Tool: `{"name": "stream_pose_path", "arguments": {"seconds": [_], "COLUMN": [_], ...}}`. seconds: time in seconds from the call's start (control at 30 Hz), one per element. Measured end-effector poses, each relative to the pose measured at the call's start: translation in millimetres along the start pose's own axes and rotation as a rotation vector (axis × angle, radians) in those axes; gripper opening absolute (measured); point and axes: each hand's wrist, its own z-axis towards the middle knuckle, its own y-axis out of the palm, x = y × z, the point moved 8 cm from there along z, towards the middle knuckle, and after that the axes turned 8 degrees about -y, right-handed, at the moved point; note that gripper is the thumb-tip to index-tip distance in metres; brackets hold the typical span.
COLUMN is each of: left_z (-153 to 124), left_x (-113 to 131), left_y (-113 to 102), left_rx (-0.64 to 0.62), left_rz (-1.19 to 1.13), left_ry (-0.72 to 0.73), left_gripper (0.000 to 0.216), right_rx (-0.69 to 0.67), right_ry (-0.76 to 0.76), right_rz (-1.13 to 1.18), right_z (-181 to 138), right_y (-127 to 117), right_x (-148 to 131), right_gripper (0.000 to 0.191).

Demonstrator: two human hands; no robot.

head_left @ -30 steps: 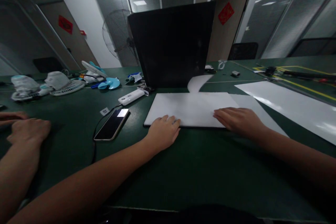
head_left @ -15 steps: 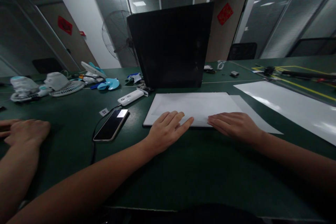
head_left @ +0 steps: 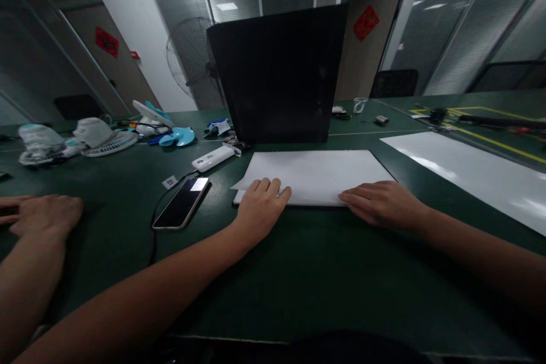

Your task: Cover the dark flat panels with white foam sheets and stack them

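A white sheet of paper [head_left: 315, 170] lies over a thin, flat, dark-edged white surface [head_left: 238, 198] in front of me. One corner of the sheet sticks out past that surface on the left. My left hand [head_left: 262, 210] is closed at the sheet's near left part, fingers curled and thumb against them, gripping the paper. On the near right part rests my right hand [head_left: 381, 203], its fingers stretched out together and lying flat on the paper; its thumb is hidden. Directly behind the sheet stands a large black panel [head_left: 279, 77], upright.
Left of the sheet lie a phone [head_left: 181, 205] and a white device with a cable [head_left: 213, 158]. Fan parts [head_left: 100, 136] lie further left. Another person's hand [head_left: 46, 216] rests at the left edge. A glossy white sheet [head_left: 473, 173] covers the table's right side.
The sheet has shifted left: its right part no longer sticks out beyond the dark edge, and its left corner now does. My left hand has moved slightly left and its fingers have closed.
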Motion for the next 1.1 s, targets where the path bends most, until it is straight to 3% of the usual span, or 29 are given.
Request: {"name": "stream_pose_path", "arguments": {"seconds": [0.23, 1.1], "left_z": [1, 0], "left_x": [0, 1], "left_y": [10, 16], "left_rx": [-0.131, -0.227], "left_rz": [-0.004, -0.033], "left_ry": [-0.026, -0.038], "left_gripper": [0.028, 0.029], "right_rx": [-0.058, -0.039], "right_ry": [-0.018, 0.025], "right_rz": [0.052, 0.103], "right_z": [-5, -23], "right_y": [6, 16], "right_x": [8, 25], "right_gripper": [0.03, 0.029]}}
